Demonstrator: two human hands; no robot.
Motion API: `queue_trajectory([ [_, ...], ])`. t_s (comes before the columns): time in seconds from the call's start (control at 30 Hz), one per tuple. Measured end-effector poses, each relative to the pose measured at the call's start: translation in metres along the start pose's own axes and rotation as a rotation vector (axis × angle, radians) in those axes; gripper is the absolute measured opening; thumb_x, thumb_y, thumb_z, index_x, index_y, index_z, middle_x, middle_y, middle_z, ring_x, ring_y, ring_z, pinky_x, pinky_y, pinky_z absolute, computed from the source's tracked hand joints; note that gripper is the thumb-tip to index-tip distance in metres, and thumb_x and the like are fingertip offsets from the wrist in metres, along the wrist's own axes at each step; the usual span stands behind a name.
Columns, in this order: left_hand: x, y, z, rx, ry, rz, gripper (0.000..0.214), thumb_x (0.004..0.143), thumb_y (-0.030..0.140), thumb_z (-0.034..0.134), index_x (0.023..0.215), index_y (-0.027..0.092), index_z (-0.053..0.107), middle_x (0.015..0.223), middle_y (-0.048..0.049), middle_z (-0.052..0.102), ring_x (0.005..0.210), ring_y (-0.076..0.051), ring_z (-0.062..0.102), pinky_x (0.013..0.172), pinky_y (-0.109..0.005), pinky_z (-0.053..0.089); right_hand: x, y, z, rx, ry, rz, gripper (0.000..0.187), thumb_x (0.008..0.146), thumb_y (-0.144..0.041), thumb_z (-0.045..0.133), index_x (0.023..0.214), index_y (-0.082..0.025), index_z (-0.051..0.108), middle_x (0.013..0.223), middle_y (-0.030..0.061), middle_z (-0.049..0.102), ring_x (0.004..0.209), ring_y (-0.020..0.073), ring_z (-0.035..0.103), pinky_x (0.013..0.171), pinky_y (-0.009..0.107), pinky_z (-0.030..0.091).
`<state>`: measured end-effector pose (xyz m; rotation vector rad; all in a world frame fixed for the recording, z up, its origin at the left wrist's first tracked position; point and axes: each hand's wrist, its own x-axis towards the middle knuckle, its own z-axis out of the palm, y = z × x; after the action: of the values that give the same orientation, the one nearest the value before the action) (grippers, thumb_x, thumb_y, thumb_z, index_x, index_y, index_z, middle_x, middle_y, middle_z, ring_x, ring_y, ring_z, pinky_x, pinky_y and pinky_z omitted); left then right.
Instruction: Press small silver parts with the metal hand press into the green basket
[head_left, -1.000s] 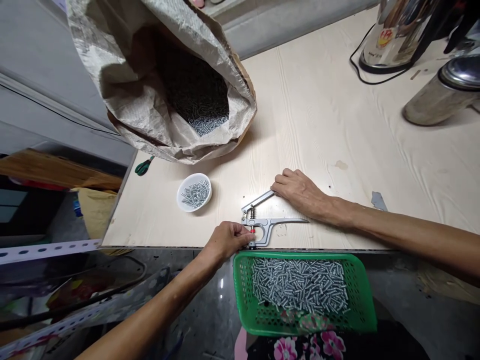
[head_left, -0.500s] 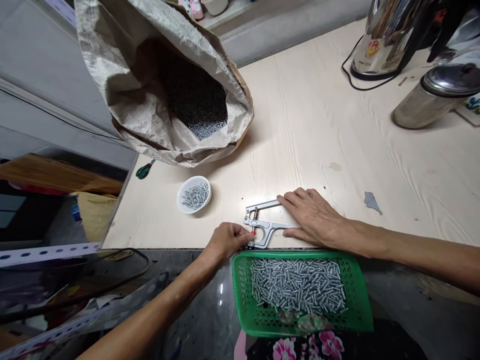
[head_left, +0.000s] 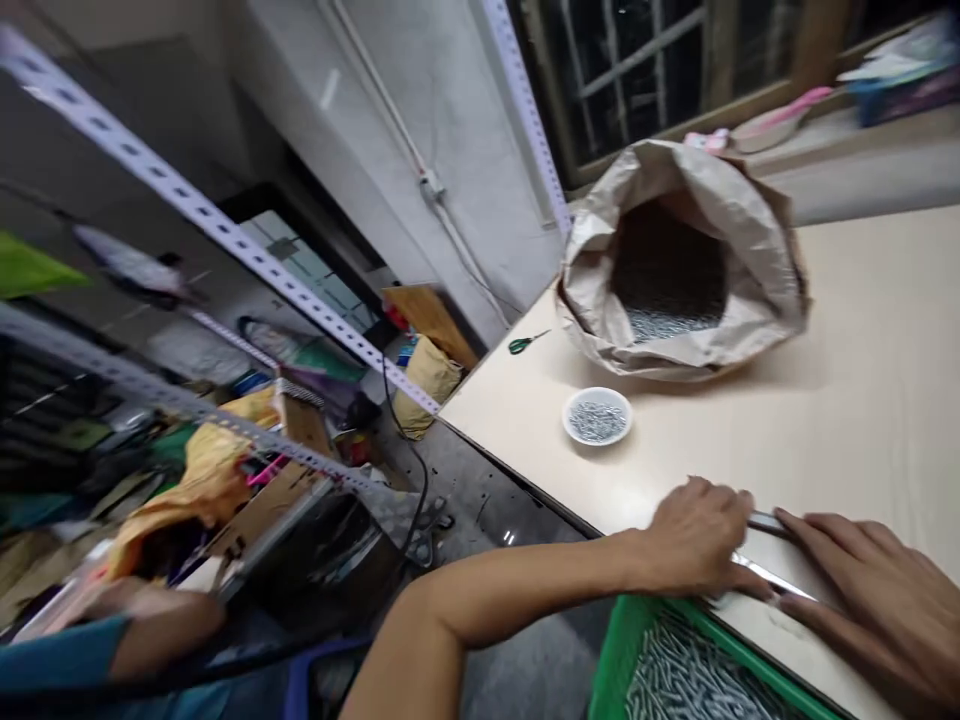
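Grey metal hand pliers (head_left: 776, 577) lie at the front of the table, partly hidden by both hands. My left hand (head_left: 694, 540) is closed over their head end, so the jaws and anything in them are out of sight. On the handle side, my right hand (head_left: 885, 590) has its fingers around the two spread handles. Just below my hands is a green basket (head_left: 611, 655) filled with small silvery ribbed metal pieces (head_left: 697, 675). A white bowl (head_left: 598, 438) of similar small metal pieces stands farther back on the table.
Behind the bowl, a large open sack (head_left: 765, 330) holds more metal pieces. Green-handled scissors (head_left: 521, 345) lie near the table's left edge. A perforated metal bar (head_left: 225, 235) crosses the left side. At lower left shows another person's arm (head_left: 169, 625) in a teal sleeve.
My view has swung left, so the table and sack appear farther right. My left hand has gone from pinching at the pliers' jaw to covering their head.
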<state>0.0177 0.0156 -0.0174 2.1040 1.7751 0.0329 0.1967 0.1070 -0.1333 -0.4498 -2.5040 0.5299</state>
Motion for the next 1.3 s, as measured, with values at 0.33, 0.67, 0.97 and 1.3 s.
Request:
queue_trajectory([
  [0.33, 0.014, -0.025, 0.002, -0.008, -0.051, -0.102, 0.045, 0.083, 0.043, 0.055, 0.113, 0.01, 0.054, 0.115, -0.0201, 0.054, 0.11, -0.033, 0.044, 0.074, -0.042, 0.047, 0.043, 0.04, 0.024, 0.002, 0.001, -0.148, 0.07, 0.075, -0.06, 0.053, 0.139, -0.047, 0.029, 0.092, 0.0167, 0.058, 0.075, 0.0341, 0.056, 0.069, 0.055, 0.038],
  [0.67, 0.018, -0.028, -0.009, -0.014, 0.034, -0.156, 0.024, 0.089, 0.032, 0.049, 0.098, 0.011, 0.059, 0.105, -0.0128, 0.058, 0.103, -0.028, 0.048, 0.078, -0.039, 0.044, 0.097, -0.034, -0.034, -0.19, -0.397, 0.07, 0.031, 0.094, -0.041, 0.042, 0.083, -0.018, 0.059, 0.082, 0.0087, 0.058, 0.079, 0.0211, 0.054, 0.066, 0.034, 0.044],
  [0.97, 0.017, -0.035, -0.008, -0.055, 0.127, -0.176, 0.031, 0.083, 0.031, 0.061, 0.11, 0.015, 0.058, 0.109, -0.0108, 0.059, 0.104, -0.025, 0.049, 0.083, -0.036, 0.044, 0.102, -0.035, -0.04, -0.269, -0.418, 0.139, 0.031, 0.081, -0.044, 0.064, 0.099, -0.019, 0.06, 0.095, 0.0086, 0.06, 0.089, 0.0229, 0.053, 0.064, 0.032, 0.045],
  [1.3, -0.055, -0.05, 0.0, -0.21, 0.368, -0.582, 0.028, 0.086, 0.04, 0.052, 0.075, 0.016, 0.062, 0.084, -0.0078, 0.062, 0.087, -0.022, 0.056, 0.073, -0.032, 0.042, 0.07, -0.06, -0.013, -0.103, -0.168, 0.054, 0.026, 0.088, -0.027, 0.055, 0.113, -0.02, 0.057, 0.103, 0.0099, 0.057, 0.094, 0.0243, 0.046, 0.079, 0.041, 0.043],
])
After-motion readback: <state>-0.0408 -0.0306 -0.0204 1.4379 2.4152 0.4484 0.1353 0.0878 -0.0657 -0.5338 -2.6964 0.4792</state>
